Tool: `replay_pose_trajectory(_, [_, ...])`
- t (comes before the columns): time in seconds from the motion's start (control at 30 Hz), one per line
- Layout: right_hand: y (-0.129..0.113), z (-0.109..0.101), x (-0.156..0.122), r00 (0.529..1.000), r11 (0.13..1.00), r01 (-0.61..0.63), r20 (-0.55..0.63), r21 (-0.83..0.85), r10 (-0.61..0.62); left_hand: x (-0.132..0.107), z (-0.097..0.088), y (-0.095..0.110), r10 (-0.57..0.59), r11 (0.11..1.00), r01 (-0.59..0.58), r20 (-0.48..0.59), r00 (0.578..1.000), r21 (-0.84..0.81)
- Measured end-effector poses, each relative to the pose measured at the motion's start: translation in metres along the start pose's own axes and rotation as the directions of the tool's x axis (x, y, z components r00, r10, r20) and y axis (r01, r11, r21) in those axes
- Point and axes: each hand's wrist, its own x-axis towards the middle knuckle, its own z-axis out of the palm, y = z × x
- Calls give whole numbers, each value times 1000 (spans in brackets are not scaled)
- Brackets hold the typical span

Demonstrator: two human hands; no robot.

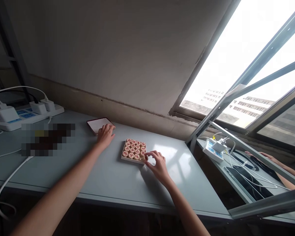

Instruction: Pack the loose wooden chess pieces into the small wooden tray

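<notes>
A shallow square box (131, 160) on the desk holds rows of round wooden Chinese chess pieces (131, 150) with red characters. My right hand (158, 165) is at the box's near right corner, thumb and forefinger pinched around one chess piece (146, 157). That piece looks tilted, and my fingers partly cover it. Further left and back lies a shallow lid (97, 125) with a pale inside and a dark red rim. Over its right side rests my left hand (105, 135), fingers slightly bent and thumb apart; it covers part of the lid's near right side.
A white power strip (12, 124) with chargers and cables stands at the desk's left. A blurred patch (49, 139) hides something nearby. Metal bed-frame bars (208, 123) rise at the right. Beyond them, another surface has a power strip (212, 150), cables, a dark tablet-like slab (248, 183) and another person's arm (272, 159).
</notes>
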Motion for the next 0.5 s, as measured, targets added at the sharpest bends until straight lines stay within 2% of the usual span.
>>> replay_pose_trajectory(0.2, [-5, 7, -6, 999, 1000, -18, -40, -16, 18, -1, 2, -11, -34, 998, 30, 77, 996, 47])
replay_pose_trajectory(0.33, [-8, 8, -3, 999, 999, -6, -41, -48, 4, -2, -1, -9, -33, 995, 27, 59, 998, 91])
replay_pose_trajectory(0.5, [-14, 8, -6, 993, 983, 32, -104, -178, -51, -3, -6, -8, -81, 977, 79, 4, 997, 198])
